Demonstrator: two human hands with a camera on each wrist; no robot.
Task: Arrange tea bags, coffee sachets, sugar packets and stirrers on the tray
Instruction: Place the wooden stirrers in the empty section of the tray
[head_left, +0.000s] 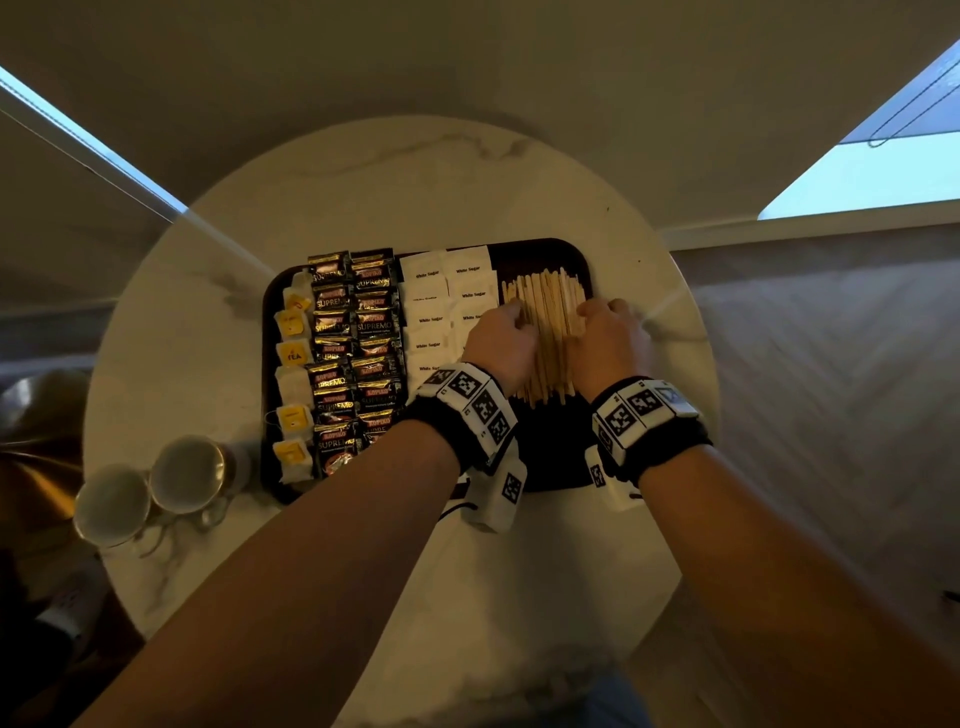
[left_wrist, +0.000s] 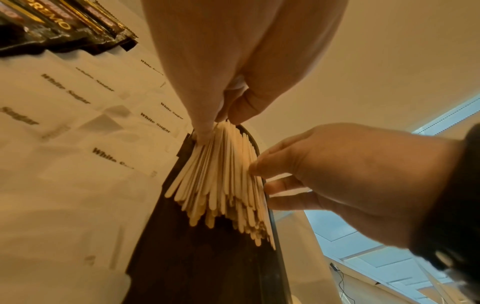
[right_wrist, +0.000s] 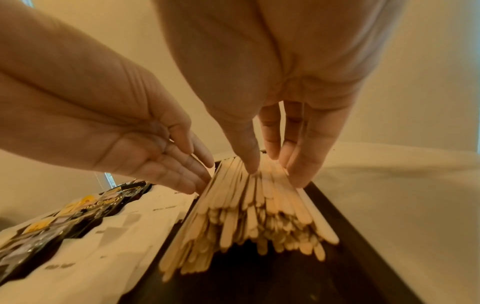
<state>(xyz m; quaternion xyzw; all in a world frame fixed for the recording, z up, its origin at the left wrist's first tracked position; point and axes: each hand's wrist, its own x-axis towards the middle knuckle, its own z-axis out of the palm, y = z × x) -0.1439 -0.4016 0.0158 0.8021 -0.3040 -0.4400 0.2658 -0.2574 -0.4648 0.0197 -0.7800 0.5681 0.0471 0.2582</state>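
Observation:
A dark tray (head_left: 550, 457) on a round marble table holds a left column of tea bags (head_left: 293, 358), two columns of black coffee sachets (head_left: 358, 332) and white sugar packets (head_left: 447, 291). A pile of wooden stirrers (head_left: 550, 306) lies lengthwise at the tray's right end. My hands flank this pile. My left hand (right_wrist: 202, 179) presses straight fingers against its left side. My right hand (right_wrist: 272, 170) touches the pile's top and right side with straight fingers. In the left wrist view the stirrers (left_wrist: 223, 185) fan out between my left hand (left_wrist: 221, 123) and right hand (left_wrist: 262, 179).
Two empty cups (head_left: 150, 488) stand on the table (head_left: 415, 187) left of the tray's near corner. The near right part of the tray (right_wrist: 259, 283) is bare. Floor shows beyond the table edge on the right.

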